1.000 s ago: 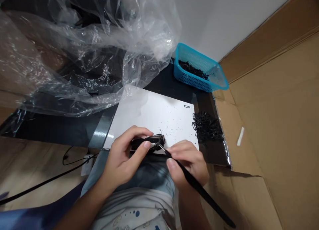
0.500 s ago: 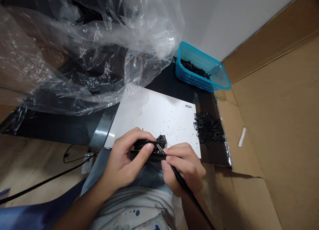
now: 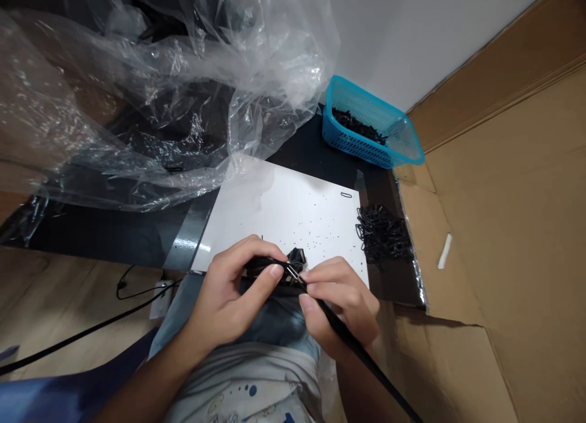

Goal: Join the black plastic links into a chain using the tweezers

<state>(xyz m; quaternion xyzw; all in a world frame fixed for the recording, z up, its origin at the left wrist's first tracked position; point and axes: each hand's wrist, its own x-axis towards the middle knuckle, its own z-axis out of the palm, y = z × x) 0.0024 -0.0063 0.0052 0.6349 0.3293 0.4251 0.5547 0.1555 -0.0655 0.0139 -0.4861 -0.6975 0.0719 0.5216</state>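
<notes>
My left hand grips a black strip with a small dark tangled bundle at its end, just above the lower edge of a white board. My right hand holds a long black-handled pointed tool, and its thin metal tip touches the strip near the bundle. Fingers of both hands hide much of the strip. Tiny black specks dot the board, and one black paper clip lies near its far edge.
Several tangled black paper clips lie right of the board on a black mat. A blue plastic basket holding black pieces stands beyond them. Crumpled clear plastic sheeting lies to the left, and brown cardboard lies to the right.
The bundle shows less above my left fingers than a second ago. My hands have come closer together, and the tool's tip stays at the strip.
</notes>
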